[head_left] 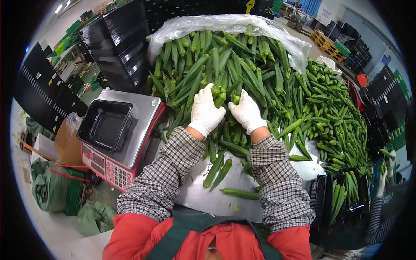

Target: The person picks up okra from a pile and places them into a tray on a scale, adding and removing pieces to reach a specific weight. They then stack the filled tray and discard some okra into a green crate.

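A large heap of green okra (pixel 234 65) lies before me on a metal table (pixel 195 186). My left hand (pixel 207 110), in a white glove, is closed around a few okra pods at the front of the heap. Close beside it, my right hand (pixel 248 112), also gloved in white, has its thumb and fingers closed on an okra pod (pixel 236 99). Its fingertips are partly hidden among the pods. Several loose okra pods (pixel 222 174) lie on the metal between my forearms.
At left, an open black plastic tray (pixel 106 125) sits on a red-and-silver scale (pixel 143 117). Stacked black trays (pixel 117 43) rise behind it. Clear plastic sheeting (pixel 225 19) edges the heap's far side. At right, a co-worker's gloved hand (pixel 382 182) is near black trays holding okra (pixel 339 197).
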Action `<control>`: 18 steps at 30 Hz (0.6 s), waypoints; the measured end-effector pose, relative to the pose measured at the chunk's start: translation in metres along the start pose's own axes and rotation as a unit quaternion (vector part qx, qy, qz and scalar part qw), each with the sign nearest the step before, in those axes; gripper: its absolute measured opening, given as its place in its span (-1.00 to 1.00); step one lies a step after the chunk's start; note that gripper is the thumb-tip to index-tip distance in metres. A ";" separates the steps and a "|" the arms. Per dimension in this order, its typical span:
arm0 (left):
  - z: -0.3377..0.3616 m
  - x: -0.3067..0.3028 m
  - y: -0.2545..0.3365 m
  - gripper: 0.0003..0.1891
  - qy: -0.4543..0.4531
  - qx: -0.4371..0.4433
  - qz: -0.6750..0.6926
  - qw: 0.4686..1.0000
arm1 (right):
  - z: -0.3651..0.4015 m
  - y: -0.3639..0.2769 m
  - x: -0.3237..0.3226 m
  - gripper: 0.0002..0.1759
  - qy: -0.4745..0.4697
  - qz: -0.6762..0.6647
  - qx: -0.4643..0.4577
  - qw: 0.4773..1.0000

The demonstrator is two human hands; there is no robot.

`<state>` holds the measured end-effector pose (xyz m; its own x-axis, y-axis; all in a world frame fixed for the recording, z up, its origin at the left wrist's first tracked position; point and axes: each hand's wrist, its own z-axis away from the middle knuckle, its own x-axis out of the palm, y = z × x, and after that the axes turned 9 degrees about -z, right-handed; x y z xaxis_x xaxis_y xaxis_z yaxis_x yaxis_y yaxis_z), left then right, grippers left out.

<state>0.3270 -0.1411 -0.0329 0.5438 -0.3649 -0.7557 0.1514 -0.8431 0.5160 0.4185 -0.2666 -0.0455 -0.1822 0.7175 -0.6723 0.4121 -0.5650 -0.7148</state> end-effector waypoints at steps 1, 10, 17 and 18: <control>0.002 0.001 -0.002 -0.33 0.039 -0.003 0.043 0.998 | 0.000 -0.002 0.001 -0.36 0.001 -0.009 0.012 1.000; 0.040 -0.068 -0.015 -0.49 -0.049 -0.139 0.580 0.801 | 0.057 -0.003 -0.060 -0.64 -0.010 -0.470 0.060 0.881; 0.070 -0.042 -0.008 -0.63 -0.185 -0.241 0.783 0.543 | 0.128 -0.051 -0.037 -0.57 -0.120 -0.415 -0.039 0.901; 0.076 -0.040 -0.007 -0.66 -0.198 -0.249 0.797 0.513 | 0.131 -0.051 -0.024 -0.54 -0.093 -0.367 -0.094 0.921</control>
<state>0.2412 -0.1504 -0.0373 0.1091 -0.5682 0.8156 0.0214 0.8217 0.5695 0.2851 -0.3085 -0.0178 -0.6163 0.7854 -0.0566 0.2620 0.1368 -0.9553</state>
